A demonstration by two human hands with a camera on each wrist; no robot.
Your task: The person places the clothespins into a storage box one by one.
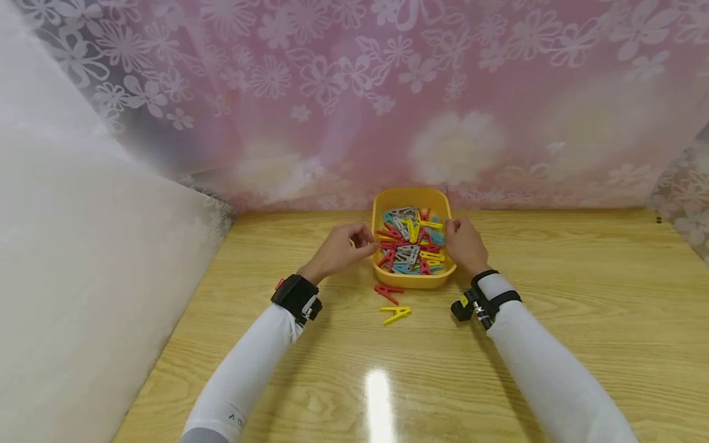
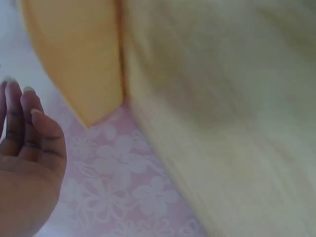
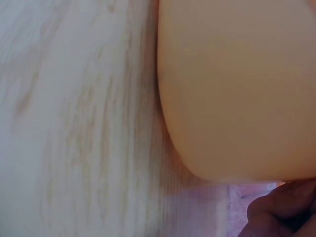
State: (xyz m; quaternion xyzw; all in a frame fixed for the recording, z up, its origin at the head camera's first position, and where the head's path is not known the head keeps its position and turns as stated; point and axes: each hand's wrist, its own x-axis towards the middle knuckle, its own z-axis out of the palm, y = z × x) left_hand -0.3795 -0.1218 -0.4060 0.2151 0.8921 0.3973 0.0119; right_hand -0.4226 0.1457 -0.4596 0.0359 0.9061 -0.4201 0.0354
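A yellow plastic basket (image 1: 418,282) stands on the table by the curtain, heaped with red, yellow, grey and blue clothespins (image 1: 408,253). At its left rim is my left hand (image 1: 343,249), fingers loosely bent, with nothing visible in them. The left wrist view shows that hand (image 2: 32,163) apart from the basket's wall (image 2: 79,54). My right hand (image 1: 466,246) grips the basket's right rim with curled fingers; in the right wrist view only part of it (image 3: 281,212) shows below the basket (image 3: 237,98). Its fingertips are hidden.
Before the basket lie a red clothespin (image 1: 389,292) and a yellow clothespin (image 1: 396,314), loose on the wooden table (image 1: 321,381). A pink flowered curtain (image 1: 354,123) hangs right behind the basket. White sheeting (image 1: 100,264) borders the table on the left.
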